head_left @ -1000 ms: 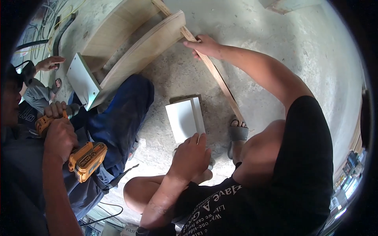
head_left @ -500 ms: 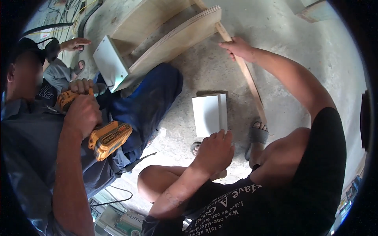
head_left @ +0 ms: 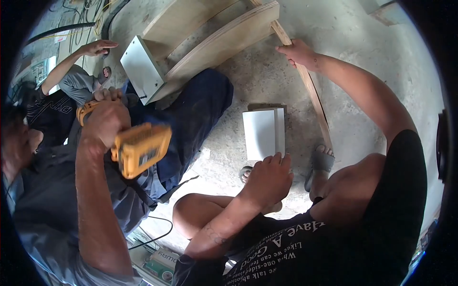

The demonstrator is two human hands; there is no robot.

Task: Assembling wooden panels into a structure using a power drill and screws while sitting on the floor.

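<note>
We record one long, narrow strip of pale wood (head_left: 312,93) lying on the concrete floor (head_left: 362,57). Its long axis runs from the upper centre of the frame down toward the right of centre. The right hand (head_left: 300,51) is closed over the strip's upper end, with the arm stretched out across the right side of the frame. The strip's lower end stops just beside a grey sandal (head_left: 323,161).

Left of the strip, and apart from it, lies one flat white rectangular panel (head_left: 263,133), its long axis roughly up and down in the frame. The left hand (head_left: 268,178) sits at the panel's lower edge, fingers curled and fingertips touching it. We cannot tell whether it grips or only rests there. The left hand is the nearer to the panel; the right hand alone holds the strip.

Further out, at upper centre, we count two curved plywood boards (head_left: 224,40) set side by side. A second white panel (head_left: 142,71) stands at their left end.

At centre left, a co-worker's hand (head_left: 106,125) clasps one yellow cordless drill (head_left: 140,148). A third person's hand (head_left: 98,46) lies flat on the floor at upper left.
</note>
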